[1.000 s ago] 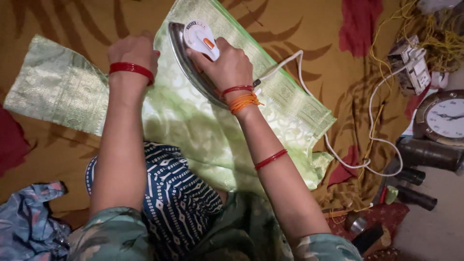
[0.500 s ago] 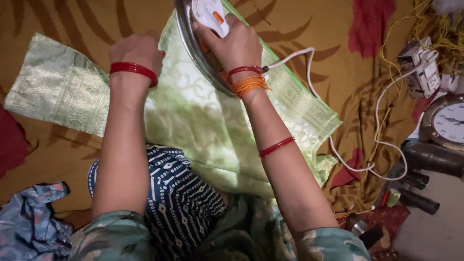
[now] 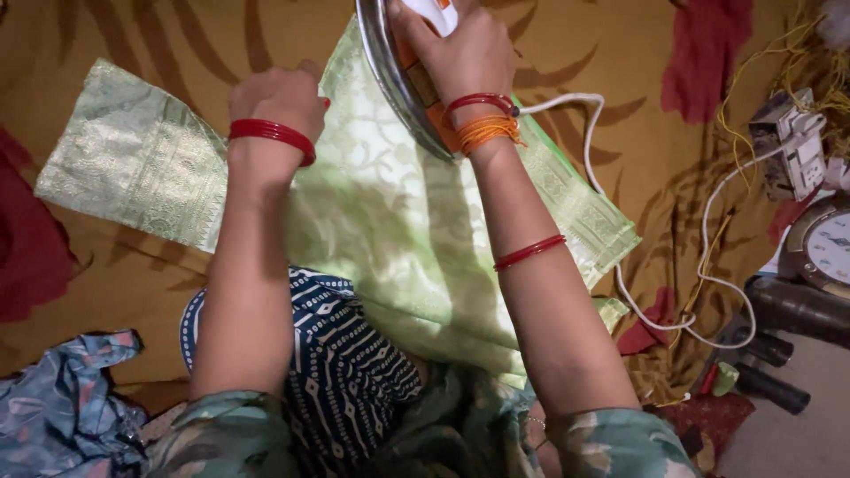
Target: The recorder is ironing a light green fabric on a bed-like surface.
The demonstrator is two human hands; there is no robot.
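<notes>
Electric iron (image 3: 403,75) sitting at the far edge of the pale green brocade cloth (image 3: 390,230), right hand (image 3: 460,53) gripping its handle with fingers wrapped closed, left hand (image 3: 279,97) pressing curled on the cloth beside it, white cord (image 3: 602,186) trailing right across the mustard sheet (image 3: 133,35).

Glossy metal iron (image 3: 398,80) on shiny, woven green cloth (image 3: 390,221).

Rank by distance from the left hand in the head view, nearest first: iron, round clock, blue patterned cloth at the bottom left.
From the left hand:
1. Iron, just to its right, under the right hand.
2. Blue patterned cloth, lower left corner.
3. Round clock, far right edge.
</notes>
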